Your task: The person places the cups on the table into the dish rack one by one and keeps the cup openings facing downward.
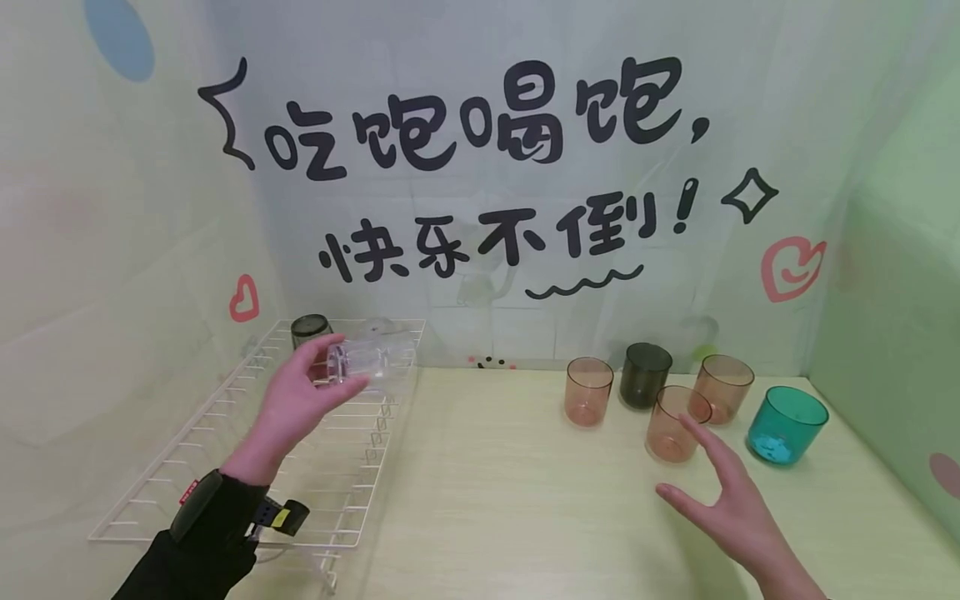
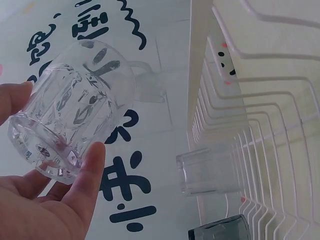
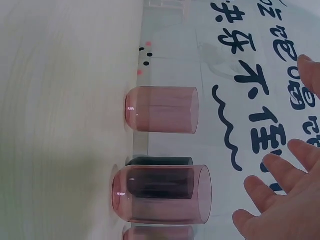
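Note:
My left hand (image 1: 300, 392) grips a clear glass (image 1: 360, 360) near its base, fingers and thumb curled about it. The glass is tilted on its side above the white wire rack (image 1: 360, 500), its mouth pointing right. In the left wrist view the glass (image 2: 75, 100) has a ridged wall and a thick base. My right hand (image 1: 731, 500) holds nothing; thumb and index finger are spread apart. It is nearest to a front pink glass (image 1: 671, 437), which stands upright on the table. The right wrist view shows the fingers (image 3: 280, 170) apart from this pink glass (image 3: 160, 212).
On the rack's far end are a dark grey glass (image 1: 309, 327) and another clear glass (image 2: 210, 170). Around the right side of the table (image 1: 487, 483) stand two more pink glasses (image 1: 588, 396), a dark glass (image 1: 645, 379) and a teal glass (image 1: 787, 425). Printed walls enclose the table.

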